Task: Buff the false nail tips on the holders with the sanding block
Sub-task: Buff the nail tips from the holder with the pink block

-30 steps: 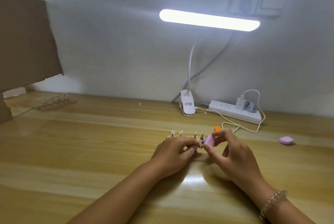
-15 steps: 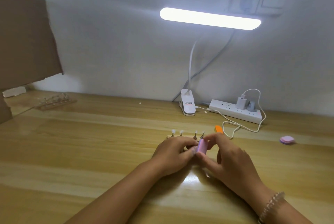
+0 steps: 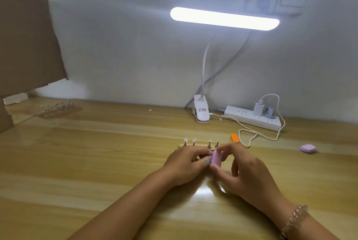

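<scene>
Head: nail tips (image 3: pixel 186 139) atop holders (image 3: pixel 209 145)

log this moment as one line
phase: buffing | right hand: pinches sanding block | left hand: curled beside block, contents hidden | rack: four holders upright

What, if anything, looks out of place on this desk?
One small white speck lies alone on the table, left of the lamp clamp, far from the holder row; possibly a stray nail tip, too small to tell. Otherwise nothing stands out.
</scene>
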